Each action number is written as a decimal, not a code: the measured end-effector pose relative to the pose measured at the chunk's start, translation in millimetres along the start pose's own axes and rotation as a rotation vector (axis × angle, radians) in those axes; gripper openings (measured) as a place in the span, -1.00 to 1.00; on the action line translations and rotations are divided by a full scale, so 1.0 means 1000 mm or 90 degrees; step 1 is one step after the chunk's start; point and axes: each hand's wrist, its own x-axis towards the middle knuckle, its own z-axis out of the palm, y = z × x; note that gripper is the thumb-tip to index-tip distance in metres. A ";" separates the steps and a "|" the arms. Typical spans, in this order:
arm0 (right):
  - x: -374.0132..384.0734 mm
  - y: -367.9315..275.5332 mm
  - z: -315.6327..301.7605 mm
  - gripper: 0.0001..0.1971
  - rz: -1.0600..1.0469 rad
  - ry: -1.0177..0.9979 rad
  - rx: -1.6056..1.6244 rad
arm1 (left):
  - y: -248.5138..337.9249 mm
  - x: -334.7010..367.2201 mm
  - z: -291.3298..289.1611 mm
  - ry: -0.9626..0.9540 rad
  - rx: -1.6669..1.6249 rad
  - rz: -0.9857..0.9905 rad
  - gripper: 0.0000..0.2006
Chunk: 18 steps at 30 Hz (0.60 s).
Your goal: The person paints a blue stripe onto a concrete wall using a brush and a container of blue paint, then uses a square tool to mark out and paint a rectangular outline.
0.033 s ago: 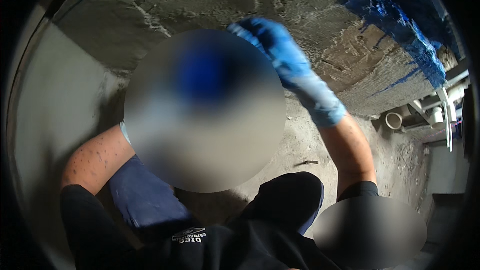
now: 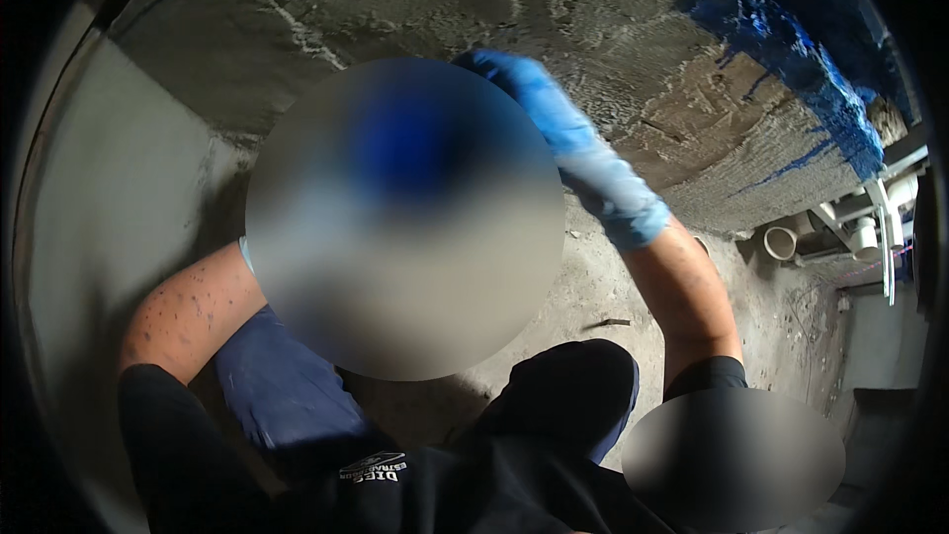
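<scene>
My right hand (image 2: 554,119), in a blue glove with paler wrist, reaches up to the rough grey cement wall (image 2: 613,30). Its fingers run behind a large blurred disc, so whatever they hold or touch is hidden. My left forearm, speckled with dark spots, enters that disc from the left. Of my left hand, only the pale glove cuff (image 2: 246,254) shows at the disc's edge. Inside the blur, a deep blue patch stands out near the top, of a kind I cannot make out.
Wet-looking blue coating (image 2: 781,40) covers the wall's upper right and drips down. White pipes (image 2: 865,237) and a round pipe end (image 2: 779,242) lie at the right. A smooth pale wall (image 2: 109,188) stands left. A short dark stick (image 2: 608,322) rests on the concrete floor (image 2: 583,277).
My right hand has shifted a little to the left, its fingertips slightly lower and further behind the blurred disc. My left arm is nearly unmoved.
</scene>
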 end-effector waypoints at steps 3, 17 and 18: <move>0.001 0.011 0.040 -0.70 0.020 -0.064 -0.120 | 0.005 -0.015 0.009 0.102 0.003 0.011 -0.54; 0.010 -0.023 0.063 -0.75 0.281 0.028 -0.206 | -0.021 0.068 -0.123 -0.180 -0.114 0.090 -0.74; 0.005 -0.022 0.075 -0.78 0.383 0.050 -0.048 | -0.013 0.068 -0.121 -0.202 -0.146 0.087 -0.67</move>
